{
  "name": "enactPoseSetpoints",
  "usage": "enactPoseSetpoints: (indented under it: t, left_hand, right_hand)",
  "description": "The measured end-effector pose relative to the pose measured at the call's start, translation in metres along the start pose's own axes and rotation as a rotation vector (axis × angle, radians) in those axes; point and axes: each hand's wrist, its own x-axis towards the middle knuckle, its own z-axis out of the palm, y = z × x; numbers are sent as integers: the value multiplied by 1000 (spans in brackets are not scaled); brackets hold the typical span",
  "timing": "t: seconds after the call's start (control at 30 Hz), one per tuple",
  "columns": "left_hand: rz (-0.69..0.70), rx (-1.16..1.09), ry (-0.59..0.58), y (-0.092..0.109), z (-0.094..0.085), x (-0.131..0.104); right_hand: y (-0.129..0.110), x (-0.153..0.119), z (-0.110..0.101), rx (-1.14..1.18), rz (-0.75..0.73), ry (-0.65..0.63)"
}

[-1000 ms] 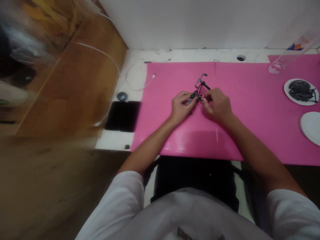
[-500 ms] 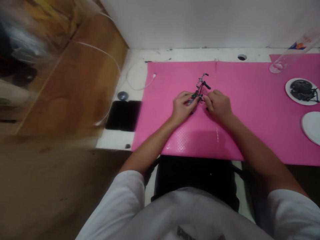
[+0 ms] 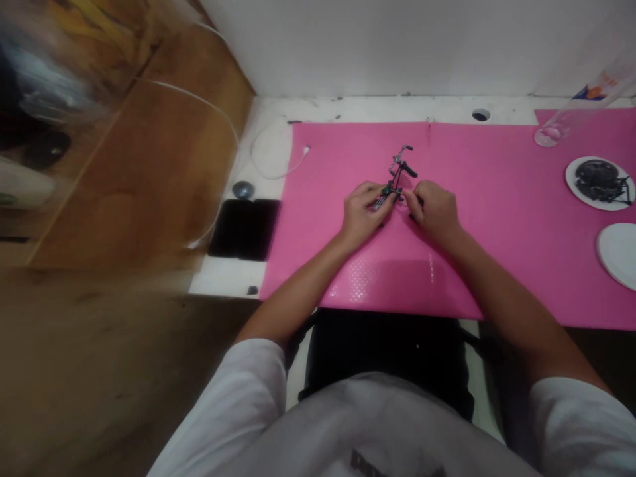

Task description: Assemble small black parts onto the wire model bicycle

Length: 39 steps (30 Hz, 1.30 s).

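Note:
My left hand (image 3: 365, 209) is closed on a small model bicycle frame (image 3: 397, 173) in black, green and silver. The frame slants up and away from my fingers, with a silver handlebar-like piece at its far end. Close beside its lower end, my right hand (image 3: 434, 207) has thumb and forefinger pinched together. A bit of something dark shows at those fingers, too small to name. Both hands are over the pink mat (image 3: 348, 149), and my fingers cover the near part of the frame.
On the right a white plate (image 3: 571, 189) bears black model parts (image 3: 599, 180), beside a second white plate (image 3: 621, 255). A clear bottle (image 3: 564, 122) leans at the back right. Left of the mat are a black flat object (image 3: 243, 228), a dark ball (image 3: 243, 190) and a white cable (image 3: 278, 177).
Both hands keep nearly the same place and grip. My right hand has turned slightly at the frame's lower end; the view has shifted a little.

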Motion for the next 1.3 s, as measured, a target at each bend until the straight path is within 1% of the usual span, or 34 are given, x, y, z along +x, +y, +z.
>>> enactPoseSetpoints:
  t: [0.13, 0.27, 0.33, 0.4, 0.53, 0.7, 0.8, 0.93, 1.03, 1.13, 1.3]
  left_hand:
    - [5, -10, 4, 1, -1, 1]
    - [17, 3, 13, 0, -3, 3]
    - [31, -7, 29, 0, -4, 4]
    - [28, -11, 27, -1, -4, 4]
    - [8, -5, -16, -2, -5, 4]
    - [90, -2, 5, -2, -3, 2]
    - [109, 8, 10, -2, -2, 2]
    - [100, -28, 24, -1, -2, 2]
    - [87, -53, 29, -2, -4, 3]
    - [70, -37, 9, -5, -5, 3]
    - [60, 5, -12, -6, -5, 3]
  right_hand:
    - [-3, -1, -2, -3, -11, -13]
    - [-3, -1, -2, 105, -52, 41]
    - [-2, -1, 0, 117, -68, 51]
    - [0, -1, 2, 95, -55, 35]
    - [2, 0, 3, 65, -32, 6]
    - [-1, 3, -5, 59, -5, -45]
    - [-4, 3, -9, 89, 23, -57]
    - [-5, -2, -6, 159, 54, -26]
    - [-3, -3, -2, 148, 43, -58]
    - [1, -2, 0, 129, 42, -90]
    - [1, -1, 0, 127, 87, -112]
